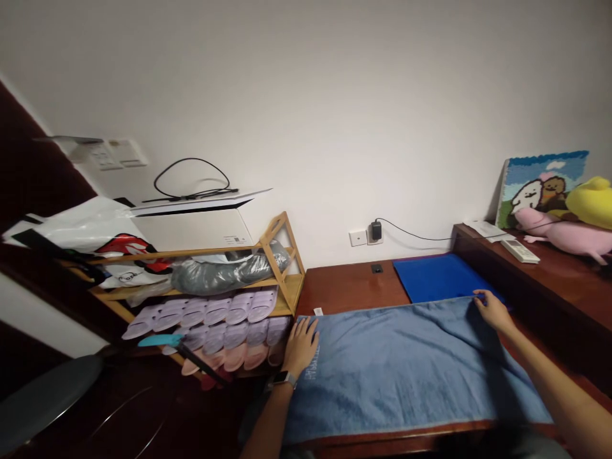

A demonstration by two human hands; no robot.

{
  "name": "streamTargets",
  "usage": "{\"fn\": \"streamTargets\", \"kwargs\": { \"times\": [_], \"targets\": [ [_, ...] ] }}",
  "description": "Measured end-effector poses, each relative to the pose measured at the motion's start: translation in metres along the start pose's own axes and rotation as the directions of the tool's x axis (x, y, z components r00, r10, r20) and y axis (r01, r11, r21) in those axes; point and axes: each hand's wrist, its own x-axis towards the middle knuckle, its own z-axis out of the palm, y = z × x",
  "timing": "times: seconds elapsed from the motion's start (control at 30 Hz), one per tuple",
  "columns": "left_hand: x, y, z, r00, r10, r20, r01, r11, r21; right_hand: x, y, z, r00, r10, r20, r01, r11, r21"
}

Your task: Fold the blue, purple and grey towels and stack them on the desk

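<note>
The right hand [491, 310] pinched the far right corner of a blue towel [406, 366] between thumb and fingers. The left hand [302, 345], a watch [285, 378] on its wrist, lay palm down near the far left corner, its fingers slightly spread and closed on nothing visible. The towel was spread, lightly wrinkled, across the near part of a brown desk [347, 287]. Beyond its right half lay a bright blue mat [430, 275], partly covered by the towel's edge. To the left stood a wooden rack [295, 287] with rows of slippers [220, 310] and a white box [191, 231] on top. To the right, a raised ledge [557, 271] bore a remote control [520, 250] and a pink stuffed toy [567, 233]. A black charger [377, 229] was plugged into the wall behind.
</note>
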Motion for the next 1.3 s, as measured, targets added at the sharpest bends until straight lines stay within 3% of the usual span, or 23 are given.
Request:
{"fn": "streamTargets", "kwargs": {
  "times": [0.13,0.23,0.33,0.4,0.53,0.63,0.8,0.9,1.1,1.2,1.3],
  "targets": [
    [0.010,0.006,0.014,0.999,-0.038,-0.001,0.038,0.998,-0.042,-0.018,-0.013,0.024,0.998,0.056,-0.039,-0.061,0.990,-0.124],
    [0.013,0.003,0.023,0.999,-0.048,0.016,0.048,0.998,-0.036,-0.047,-0.016,0.041,0.996,-0.071,-0.055,0.057,0.974,-0.221],
    [0.012,-0.002,0.025,0.999,-0.021,0.027,0.022,0.999,-0.033,-0.076,-0.005,0.057,0.971,-0.239,0.033,0.240,0.941,-0.240],
    [0.009,-0.006,0.025,0.999,-0.008,0.035,0.009,1.000,-0.025,-0.092,0.008,0.064,0.957,-0.274,0.098,0.291,0.925,-0.246],
    [-0.003,-0.016,0.023,0.999,0.020,0.051,-0.019,1.000,-0.017,-0.117,0.032,0.069,0.941,-0.245,0.234,0.311,0.899,-0.308],
    [-0.010,-0.021,0.020,0.997,0.035,0.075,-0.034,0.999,-0.018,-0.126,0.035,0.065,0.937,-0.172,0.303,0.284,0.882,-0.375],
    [-0.005,-0.013,0.007,0.993,-0.004,0.119,0.007,1.000,-0.021,-0.115,0.018,0.056,0.949,0.018,0.315,0.136,0.878,-0.459],
    [-0.003,-0.004,0.003,0.992,-0.051,0.113,0.052,0.999,-0.007,-0.100,0.010,0.053,0.959,0.081,0.271,0.041,0.908,-0.417],
    [-0.008,0.002,0.009,0.996,-0.067,0.066,0.067,0.998,0.002,-0.065,0.014,0.048,0.973,0.212,0.087,-0.206,0.976,-0.070],
    [-0.011,-0.001,0.013,0.997,-0.057,0.048,0.057,0.998,-0.015,-0.052,0.021,0.043,0.979,0.201,0.042,-0.204,0.974,0.095],
    [-0.012,-0.004,0.016,0.998,-0.054,0.014,0.054,0.998,-0.035,-0.040,0.027,0.037,0.979,0.156,-0.130,-0.125,0.967,0.223]
  ]
}}
